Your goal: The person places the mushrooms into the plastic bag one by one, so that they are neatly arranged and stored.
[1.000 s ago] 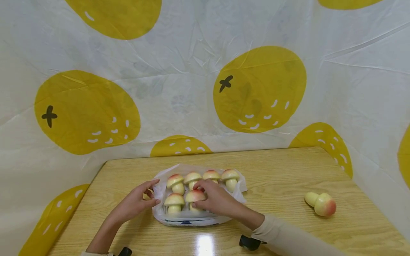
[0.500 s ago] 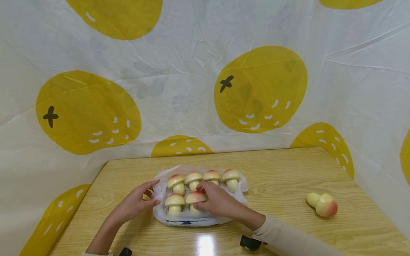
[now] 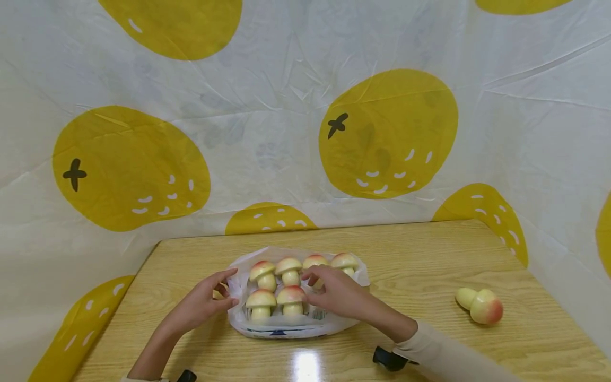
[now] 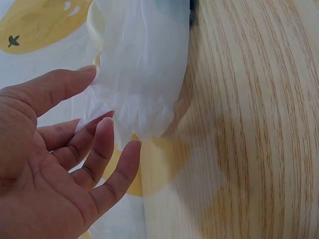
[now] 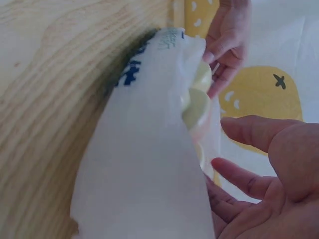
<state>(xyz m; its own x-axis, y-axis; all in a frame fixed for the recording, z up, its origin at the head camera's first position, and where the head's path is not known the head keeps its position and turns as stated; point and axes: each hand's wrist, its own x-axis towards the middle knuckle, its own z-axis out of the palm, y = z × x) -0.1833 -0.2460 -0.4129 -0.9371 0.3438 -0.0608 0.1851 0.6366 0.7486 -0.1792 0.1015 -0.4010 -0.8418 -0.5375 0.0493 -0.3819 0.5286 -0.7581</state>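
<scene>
A white plastic bag (image 3: 286,332) lies spread on the table, its mouth facing up. Inside it several toy mushrooms (image 3: 261,301) with yellow stems and red-tinted caps stand in two rows. My left hand (image 3: 202,300) is at the bag's left edge; in the left wrist view thin film (image 4: 144,74) lies against its spread, loosely bent fingers. Over the bag's right part is my right hand (image 3: 341,292), thumb and fingers apart, holding nothing. Its thumb is close beside the right mushroom (image 3: 291,300) of the front row. This hand hides parts of the back-row mushrooms.
Another yellow-and-red mushroom (image 3: 481,306) lies on its side on the wooden table (image 3: 410,265), to the right of the bag. A white curtain (image 3: 267,143) printed with large yellow fruit surrounds the table's back and sides.
My right hand has let go of the front-row right mushroom and shifted right, uncovering it. A barcode patch on the bag now shows. The left hand stays in place.
</scene>
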